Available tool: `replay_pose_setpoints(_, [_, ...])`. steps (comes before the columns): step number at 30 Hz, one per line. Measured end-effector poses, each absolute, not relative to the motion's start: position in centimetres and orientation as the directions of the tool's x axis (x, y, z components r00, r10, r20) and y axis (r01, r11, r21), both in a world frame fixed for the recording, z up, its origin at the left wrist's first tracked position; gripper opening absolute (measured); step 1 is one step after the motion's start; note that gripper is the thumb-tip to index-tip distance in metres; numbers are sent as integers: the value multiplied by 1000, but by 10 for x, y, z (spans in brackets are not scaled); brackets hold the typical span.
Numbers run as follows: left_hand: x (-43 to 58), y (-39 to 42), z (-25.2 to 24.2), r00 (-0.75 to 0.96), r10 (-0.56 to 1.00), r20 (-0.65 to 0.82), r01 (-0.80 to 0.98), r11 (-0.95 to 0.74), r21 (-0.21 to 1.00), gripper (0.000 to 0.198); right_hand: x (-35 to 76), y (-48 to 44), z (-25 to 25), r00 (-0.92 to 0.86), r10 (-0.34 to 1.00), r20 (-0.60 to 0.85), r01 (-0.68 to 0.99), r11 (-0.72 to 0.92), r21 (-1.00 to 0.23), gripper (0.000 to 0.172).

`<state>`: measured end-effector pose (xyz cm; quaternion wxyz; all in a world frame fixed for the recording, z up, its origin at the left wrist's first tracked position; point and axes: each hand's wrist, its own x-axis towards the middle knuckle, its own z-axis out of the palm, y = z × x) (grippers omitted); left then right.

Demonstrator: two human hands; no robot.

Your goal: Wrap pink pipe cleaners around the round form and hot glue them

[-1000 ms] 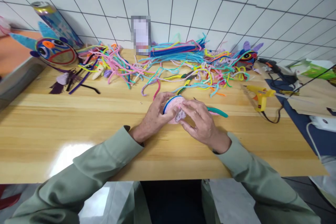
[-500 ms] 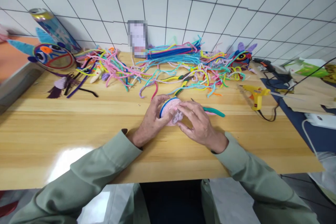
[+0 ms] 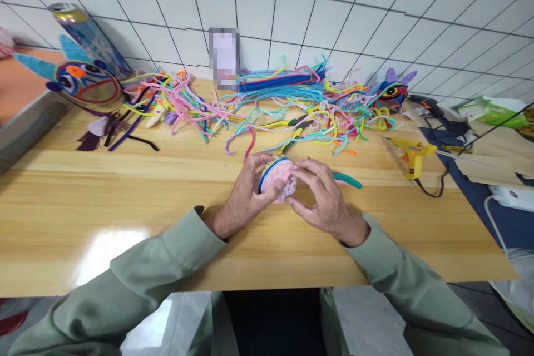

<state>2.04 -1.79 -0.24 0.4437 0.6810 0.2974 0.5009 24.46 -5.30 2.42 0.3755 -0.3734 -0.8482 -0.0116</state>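
Observation:
A round pink piece of coiled pipe cleaner point(image 3: 274, 173) with a dark blue rim is held just above the table, tilted. My left hand point(image 3: 249, 192) grips it from the left, its thumb lying across the pink face. From the right, my right hand point(image 3: 320, 192) has its thumb and fingertips closed on the edge, by a pale lilac patterned part point(image 3: 288, 186). Just behind the hands lie yellow-and-green-handled pliers point(image 3: 297, 136). A tool's teal handle point(image 3: 349, 180) pokes out beyond my right hand, which hides the rest of it.
Loose colourful pipe cleaners point(image 3: 187, 105) and a blue bundle point(image 3: 281, 82) line the wall, beside a phone point(image 3: 225, 58). A yellow glue gun point(image 3: 413, 156) lies right, its cord trailing. At left stand a tall can point(image 3: 89, 39) and a mask-like pipe-cleaner craft point(image 3: 89, 83).
The whole view has shifted slightly, moving things a little to the right. Both hands keep hold of the pink piece, which is tilted a bit more, showing more of its lilac part.

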Motion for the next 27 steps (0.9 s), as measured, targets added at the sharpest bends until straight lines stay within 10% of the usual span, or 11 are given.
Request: replay_pose_setpoints(27, [22,-17,-9,284,813,508,64,-545,836,46,246,-58,21,-388,633,670,679,688,-257,60])
